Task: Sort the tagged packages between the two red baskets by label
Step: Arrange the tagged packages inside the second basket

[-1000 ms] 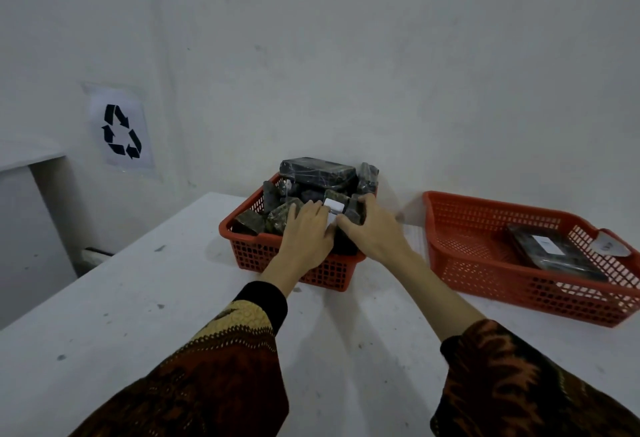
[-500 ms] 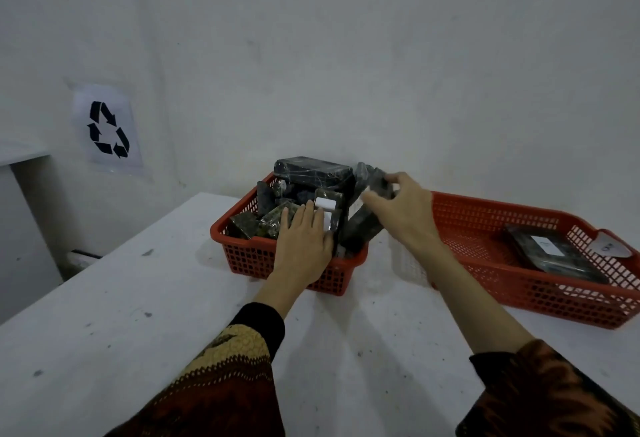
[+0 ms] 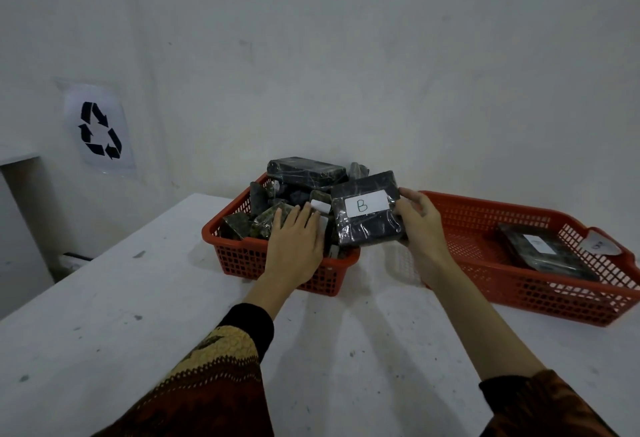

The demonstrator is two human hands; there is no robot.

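Note:
A small red basket point(image 3: 242, 256) at the table's centre is heaped with several dark wrapped packages point(image 3: 304, 173). My right hand point(image 3: 420, 225) grips a black package with a white label marked B point(image 3: 367, 214), tilted up over the basket's right end with the label facing me. My left hand point(image 3: 294, 246) lies flat on the packages at the basket's front rim, fingers together, holding nothing. A larger red basket point(image 3: 485, 214) stands to the right with one labelled black package point(image 3: 540, 253) lying in its far right part.
The baskets sit on a white table point(image 3: 138, 315) against a white wall. A white tag point(image 3: 597, 246) hangs on the right basket's corner. A recycling sign point(image 3: 98, 131) is stuck on the wall at left. The table's left edge drops off.
My right hand has lifted the black package out of the left basket and turned it so its B label faces me. My left hand has stayed on the basket's front.

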